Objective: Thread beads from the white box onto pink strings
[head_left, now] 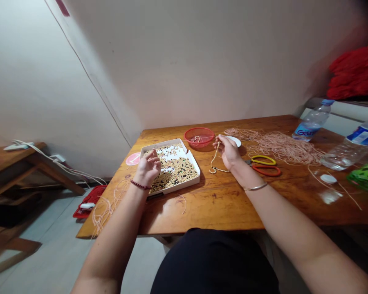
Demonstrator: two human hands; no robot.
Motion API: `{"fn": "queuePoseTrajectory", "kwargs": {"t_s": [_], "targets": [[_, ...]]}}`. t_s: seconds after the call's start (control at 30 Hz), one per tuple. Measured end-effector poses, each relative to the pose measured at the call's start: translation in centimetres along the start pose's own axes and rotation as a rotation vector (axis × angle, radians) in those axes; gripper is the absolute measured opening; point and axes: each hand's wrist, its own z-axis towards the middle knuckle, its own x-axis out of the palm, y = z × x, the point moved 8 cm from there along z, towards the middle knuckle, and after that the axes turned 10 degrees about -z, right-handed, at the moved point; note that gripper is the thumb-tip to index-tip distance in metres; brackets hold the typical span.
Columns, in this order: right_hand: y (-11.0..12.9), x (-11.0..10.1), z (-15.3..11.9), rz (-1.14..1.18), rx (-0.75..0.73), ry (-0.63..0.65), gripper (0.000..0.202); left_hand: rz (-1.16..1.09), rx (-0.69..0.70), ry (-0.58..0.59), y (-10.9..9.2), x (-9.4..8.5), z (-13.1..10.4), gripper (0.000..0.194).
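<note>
Passable: bare wood of the table [214, 208], near middle | left: raised box walls [175, 189], loose cords [106, 210] | far: basket [200, 144] beside box, wall [196, 81] behind | centre: hanging bead strand [215, 157] | right: coloured handles [271, 175], cord heap [282, 148], bottles [314, 119] crowd the way

The wooden worktop [214, 208] bore a shallow white bead box [174, 189], a pink disc [132, 159] beside it and loose cord [106, 212] near the left edge. A red mesh basket [199, 143] stood behind; rightward were a white dish [235, 141], yellow-and-orange-handled scissors [265, 170], tangled pink cord [282, 148], two clear bottles [309, 126] and a white cap [328, 179].
</note>
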Motion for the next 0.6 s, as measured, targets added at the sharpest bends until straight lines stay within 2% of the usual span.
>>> {"fn": "queuePoseTrajectory", "kwargs": {"t_s": [0.17,0.3,0.47,0.6], "targets": [[1.8,1.0,-0.9,-0.036,-0.113,0.062,0.026,-0.008,-0.007,0.021,0.2,0.3,-0.2,0.020],[2.9,2.0,-1.9,-0.084,-0.133,0.127,0.026,-0.037,0.007,0.029,0.1,0.7,-0.5,0.020],[3.4,3.3,-3.5,0.028,0.011,0.350,0.021,-0.042,0.025,0.020,0.0,0.6,-0.6,0.019],[3.0,3.5,-4.5,0.064,0.147,0.489,0.021,-0.011,0.035,0.031,-0.2,0.5,-0.4,0.018]]}}
